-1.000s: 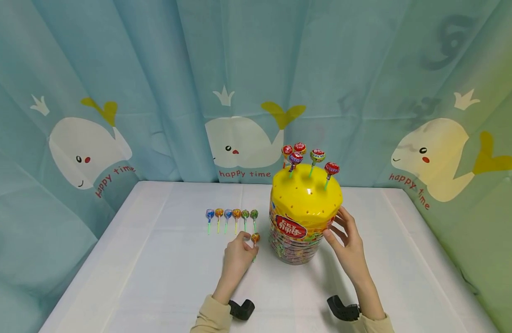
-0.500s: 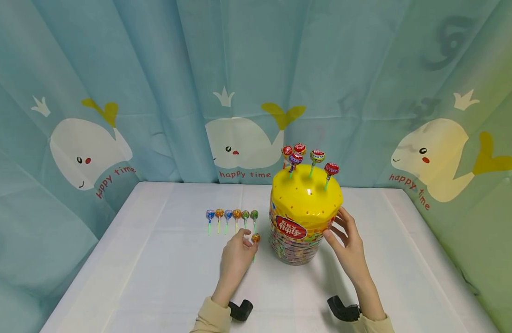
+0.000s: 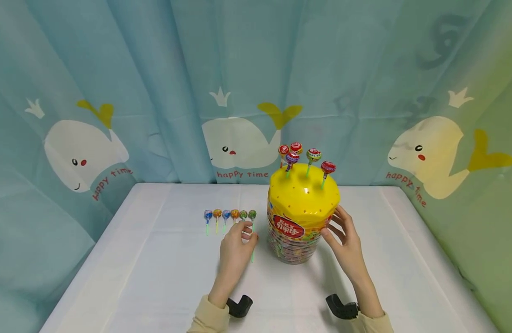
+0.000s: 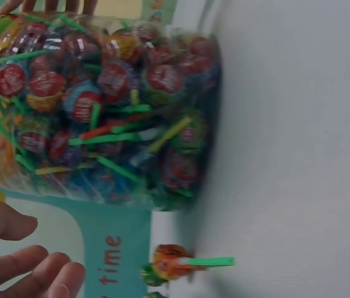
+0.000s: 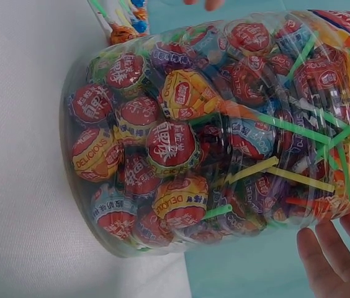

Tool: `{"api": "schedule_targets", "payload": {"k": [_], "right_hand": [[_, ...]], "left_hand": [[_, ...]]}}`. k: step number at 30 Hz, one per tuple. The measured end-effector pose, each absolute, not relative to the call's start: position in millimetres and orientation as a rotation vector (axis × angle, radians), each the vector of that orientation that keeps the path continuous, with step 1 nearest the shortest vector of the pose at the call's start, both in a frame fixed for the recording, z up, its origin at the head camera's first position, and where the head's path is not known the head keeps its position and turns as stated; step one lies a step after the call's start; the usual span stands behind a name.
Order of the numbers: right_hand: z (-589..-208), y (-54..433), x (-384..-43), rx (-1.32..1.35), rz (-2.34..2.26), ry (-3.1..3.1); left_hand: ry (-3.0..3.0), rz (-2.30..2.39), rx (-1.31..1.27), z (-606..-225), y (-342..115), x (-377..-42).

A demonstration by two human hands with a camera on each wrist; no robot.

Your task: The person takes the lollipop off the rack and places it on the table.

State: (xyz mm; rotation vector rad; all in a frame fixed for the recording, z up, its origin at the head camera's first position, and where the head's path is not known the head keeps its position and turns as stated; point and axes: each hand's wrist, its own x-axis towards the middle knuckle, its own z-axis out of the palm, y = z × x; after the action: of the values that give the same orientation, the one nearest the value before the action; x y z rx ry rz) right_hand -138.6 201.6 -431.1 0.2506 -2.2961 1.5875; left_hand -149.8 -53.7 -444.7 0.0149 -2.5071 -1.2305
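Note:
My left hand point(image 3: 236, 247) hovers just over an orange-wrapped lollipop point(image 4: 170, 262); the left wrist view shows its thumb and fingers apart with nothing between them. In the head view that lollipop's head is mostly hidden by the hand, and its green stick point(image 3: 252, 257) points toward me. My right hand point(image 3: 346, 243) rests against the right side of a big clear jar point(image 5: 156, 155) full of wrapped lollipops, fingertips touching it. The jar's yellow lid point(image 3: 303, 196) has small holes, and several lollipops point(image 3: 314, 155) stand upright in it.
Left of the jar, several lollipops lie in a neat row, from a blue one point(image 3: 208, 214) to a green one point(image 3: 252, 214). A white-covered table point(image 3: 164, 268) carries everything. Behind it hangs a blue-green curtain point(image 3: 168, 92) printed with whales.
My left hand has moved slightly forward and its fingers have come away from the orange lollipop, which stays on the table. The right hand stays at the jar. The head view has shifted a little.

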Motion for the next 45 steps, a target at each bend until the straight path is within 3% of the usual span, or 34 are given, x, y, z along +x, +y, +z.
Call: {"api": "schedule_targets", "payload": {"k": [45], "right_hand": [[-432, 202, -141, 0.220, 1.604, -2.303]], "left_hand": [[-2.288, -1.127, -0.231, -337, -30, -191]]}}
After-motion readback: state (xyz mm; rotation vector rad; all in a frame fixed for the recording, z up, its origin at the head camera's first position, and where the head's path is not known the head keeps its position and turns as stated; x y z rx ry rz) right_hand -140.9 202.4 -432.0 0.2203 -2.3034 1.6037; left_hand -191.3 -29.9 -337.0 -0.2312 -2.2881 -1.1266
